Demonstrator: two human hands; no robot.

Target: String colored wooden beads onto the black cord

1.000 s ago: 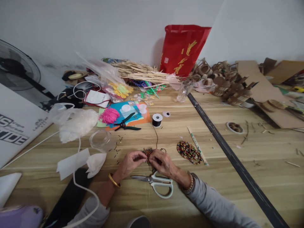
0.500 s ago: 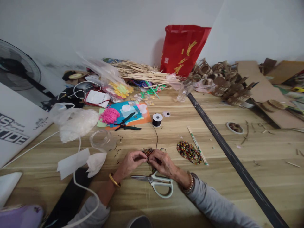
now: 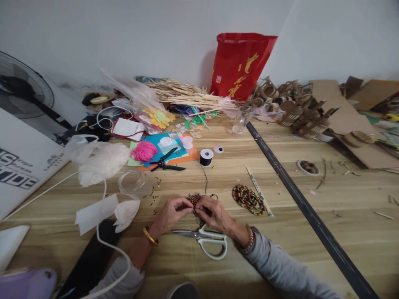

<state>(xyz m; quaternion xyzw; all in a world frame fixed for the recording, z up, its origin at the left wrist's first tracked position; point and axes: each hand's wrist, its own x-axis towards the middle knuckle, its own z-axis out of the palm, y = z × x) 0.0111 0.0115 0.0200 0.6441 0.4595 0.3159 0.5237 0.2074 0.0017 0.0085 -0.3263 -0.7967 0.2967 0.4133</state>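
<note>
My left hand [image 3: 171,214] and my right hand [image 3: 214,213] meet over a small cluster of brown beads [image 3: 194,199] on the wooden table [image 3: 280,232]. Both hands pinch at the beadwork with fingers closed. A thin black thread [image 3: 205,179] runs from the beads up to a black thread spool [image 3: 206,157]. White-handled scissors [image 3: 207,240] lie just below my hands. A pile of multicoloured beads [image 3: 247,199] rests to the right of my right hand.
Black pliers [image 3: 165,164], pink yarn [image 3: 143,151] and coloured paper lie beyond the hands. A clear jar [image 3: 134,183], a plastic bag [image 3: 99,160] and tissue [image 3: 124,214] sit left. A red bag [image 3: 241,62], straw sticks [image 3: 183,95] and cardboard pieces [image 3: 296,108] line the back.
</note>
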